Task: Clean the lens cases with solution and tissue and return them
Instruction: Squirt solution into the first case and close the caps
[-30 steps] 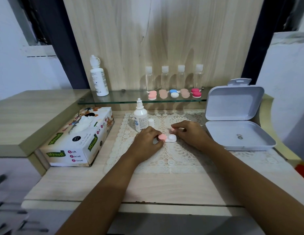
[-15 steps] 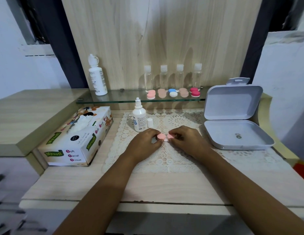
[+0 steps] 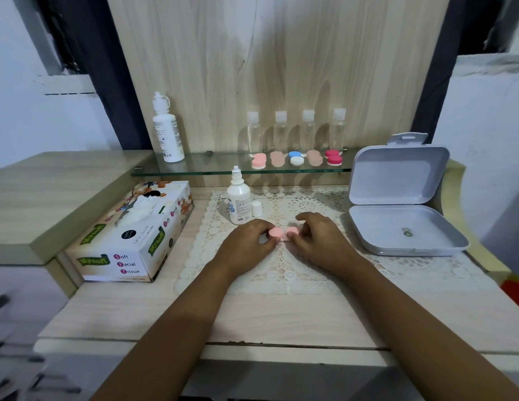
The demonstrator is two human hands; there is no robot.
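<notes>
Soft indoor light, blurred, warped edges.

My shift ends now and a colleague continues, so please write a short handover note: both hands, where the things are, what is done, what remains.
Left hand: grip pinches the left cap of the pink lens case.
Right hand: grip pinches the right cap.
The case lies on the lace mat, both pink caps on it.
Solution bottle stands open behind the hands, its white lid beside it; tissue box at far left.
Done: case looks capped; tightness cannot be seen.
Left: return it to the glass shelf, where five other cases lie.
</notes>
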